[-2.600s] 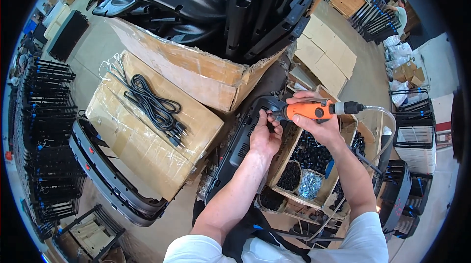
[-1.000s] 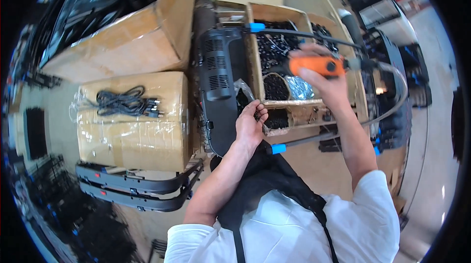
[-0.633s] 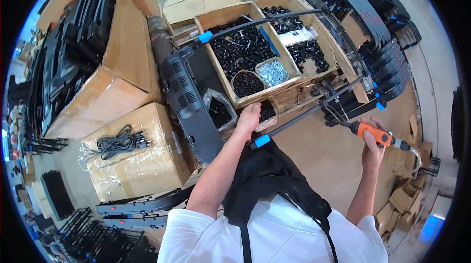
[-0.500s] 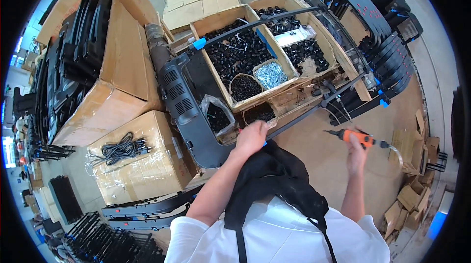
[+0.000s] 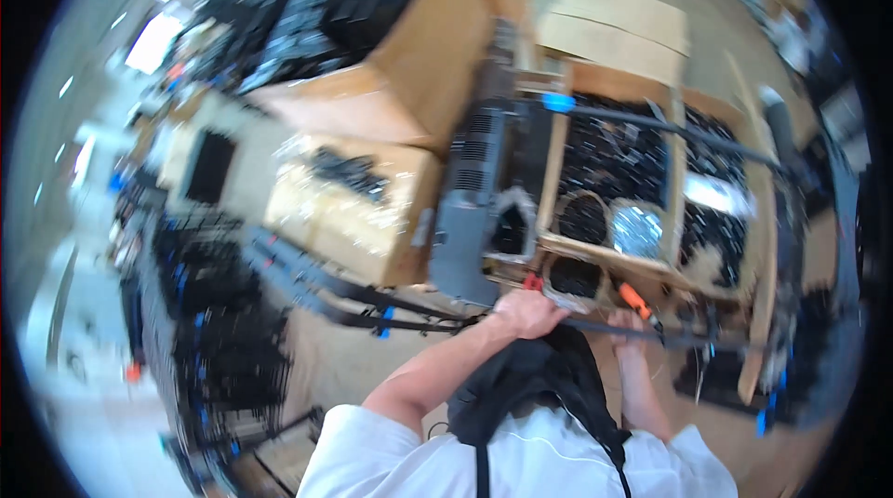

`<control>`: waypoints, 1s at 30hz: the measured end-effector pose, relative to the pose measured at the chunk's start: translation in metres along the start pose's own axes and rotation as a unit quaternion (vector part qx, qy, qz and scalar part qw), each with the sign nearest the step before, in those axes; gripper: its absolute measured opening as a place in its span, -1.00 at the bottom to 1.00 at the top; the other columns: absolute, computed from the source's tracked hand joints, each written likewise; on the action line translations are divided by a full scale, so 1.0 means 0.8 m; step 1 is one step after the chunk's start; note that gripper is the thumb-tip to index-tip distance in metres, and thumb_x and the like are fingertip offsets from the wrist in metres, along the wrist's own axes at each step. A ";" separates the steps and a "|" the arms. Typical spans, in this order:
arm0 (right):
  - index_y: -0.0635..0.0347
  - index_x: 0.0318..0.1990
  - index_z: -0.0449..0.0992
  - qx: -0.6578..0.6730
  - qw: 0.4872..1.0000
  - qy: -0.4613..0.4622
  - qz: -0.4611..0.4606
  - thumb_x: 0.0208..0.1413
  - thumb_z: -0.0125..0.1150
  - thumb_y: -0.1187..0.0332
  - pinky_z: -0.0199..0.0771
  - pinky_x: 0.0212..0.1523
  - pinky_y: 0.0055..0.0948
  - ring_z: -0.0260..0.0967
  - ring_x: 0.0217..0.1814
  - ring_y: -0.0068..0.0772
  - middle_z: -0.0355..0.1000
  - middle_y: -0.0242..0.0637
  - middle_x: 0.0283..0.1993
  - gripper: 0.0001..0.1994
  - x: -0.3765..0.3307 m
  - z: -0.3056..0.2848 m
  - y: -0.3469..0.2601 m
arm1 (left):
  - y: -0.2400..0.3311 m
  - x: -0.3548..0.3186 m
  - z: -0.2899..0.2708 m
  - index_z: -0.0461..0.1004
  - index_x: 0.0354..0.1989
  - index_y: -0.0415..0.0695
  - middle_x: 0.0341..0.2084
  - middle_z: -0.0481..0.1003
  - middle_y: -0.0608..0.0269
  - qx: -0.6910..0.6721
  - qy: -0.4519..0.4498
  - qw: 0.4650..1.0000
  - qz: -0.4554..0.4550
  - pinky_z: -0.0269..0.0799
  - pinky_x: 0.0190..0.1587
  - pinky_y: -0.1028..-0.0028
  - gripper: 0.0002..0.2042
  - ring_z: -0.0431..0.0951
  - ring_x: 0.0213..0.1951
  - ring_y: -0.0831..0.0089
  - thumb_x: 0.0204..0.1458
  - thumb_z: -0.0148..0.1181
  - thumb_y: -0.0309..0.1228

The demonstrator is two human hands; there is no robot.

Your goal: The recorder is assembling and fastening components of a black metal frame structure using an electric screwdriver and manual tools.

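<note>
My left hand (image 5: 532,314) rests at the near edge of a black frame, its fingers closed; what they hold, if anything, is hidden. Just beyond it sits a small red piece (image 5: 533,280). My right hand (image 5: 628,326) is on the near side of the frame's long dark bar (image 5: 595,325), closed on an orange power screwdriver (image 5: 634,298); motion blurs the grip. A round tub of small dark parts (image 5: 575,277) stands beyond my hands. Left of it is a bag with a dark inside (image 5: 510,230), beside a black vented panel (image 5: 465,210).
A wooden tray (image 5: 614,258) holds black parts, a tub of dark pieces (image 5: 582,217) and silvery screws (image 5: 637,228). Left of the panel, a taped carton (image 5: 339,214) carries a coiled cable (image 5: 349,171). Long black strips (image 5: 344,298) lie nearer me; a large carton (image 5: 437,61) stands behind.
The view has swung left, so the bench appears farther right. My right hand has brought the screwdriver from the open right side in to the bar. My left hand stays at the frame's near edge.
</note>
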State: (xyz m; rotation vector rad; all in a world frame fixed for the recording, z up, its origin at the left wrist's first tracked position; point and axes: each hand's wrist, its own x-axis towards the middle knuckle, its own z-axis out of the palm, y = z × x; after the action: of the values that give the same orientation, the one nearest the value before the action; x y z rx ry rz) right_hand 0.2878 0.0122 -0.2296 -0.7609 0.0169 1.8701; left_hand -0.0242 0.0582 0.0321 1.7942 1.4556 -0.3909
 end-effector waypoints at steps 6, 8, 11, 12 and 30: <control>0.34 -0.13 0.70 -0.562 0.713 -0.199 0.370 0.14 0.34 0.33 0.58 -0.23 -0.49 0.60 -0.29 -0.47 0.68 -0.22 -0.28 -0.74 -0.122 0.289 -0.093 | -0.012 -0.016 0.028 0.70 -0.17 -0.08 -0.20 0.68 -0.02 -0.003 0.063 0.998 -0.014 0.57 0.05 0.04 -0.49 0.67 -0.07 -0.04 0.35 -0.10 0.04; 0.31 -0.15 0.71 -0.699 0.612 -0.311 0.201 0.16 0.32 0.31 0.54 -0.19 -0.54 0.57 -0.27 -0.53 0.67 -0.28 -0.25 -0.76 -0.068 0.372 -0.145 | -0.006 -0.027 0.024 0.69 -0.17 -0.11 -0.22 0.68 -0.03 -0.014 0.087 0.996 -0.029 0.57 0.03 0.04 -0.51 0.68 -0.09 -0.05 0.33 -0.07 0.02; 0.25 -0.03 0.66 -0.760 0.584 -0.235 -0.164 0.27 0.23 0.25 0.53 -0.15 -0.42 0.56 -0.22 -0.42 0.63 -0.26 -0.24 -0.72 0.111 0.429 -0.189 | -0.012 -0.027 0.039 0.67 -0.23 -0.11 -0.28 0.67 -0.03 -0.034 0.154 0.987 -0.031 0.57 -0.01 0.03 -0.58 0.67 -0.14 -0.03 0.29 0.02 -0.03; 0.31 0.06 0.59 -0.808 0.446 -0.201 -0.326 0.34 0.17 0.20 0.56 0.01 -0.25 0.59 -0.08 -0.10 0.63 -0.05 -0.12 -0.65 0.147 0.461 -0.196 | -0.011 -0.028 0.044 0.66 -0.26 -0.11 -0.30 0.65 -0.01 -0.030 0.180 0.983 -0.022 0.56 -0.02 0.03 -0.62 0.67 -0.17 -0.01 0.27 0.06 -0.06; 0.44 -0.17 0.65 -0.878 0.346 -0.183 -0.274 0.35 0.02 -0.27 0.49 -0.09 -0.15 0.56 -0.21 -0.10 0.61 0.03 -0.31 -0.26 0.217 0.593 -0.206 | 0.003 -0.013 0.241 0.58 -0.04 0.02 -0.14 0.63 0.35 -0.931 0.201 0.301 -0.037 0.44 0.14 0.23 -0.59 0.58 -0.07 0.47 0.23 0.28 0.11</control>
State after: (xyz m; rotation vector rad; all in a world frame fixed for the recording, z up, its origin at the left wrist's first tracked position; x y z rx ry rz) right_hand 0.1523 0.3938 0.1140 -1.2746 -2.5463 0.5555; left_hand 0.0188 -0.0889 -0.0856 -0.3170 0.9530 1.3931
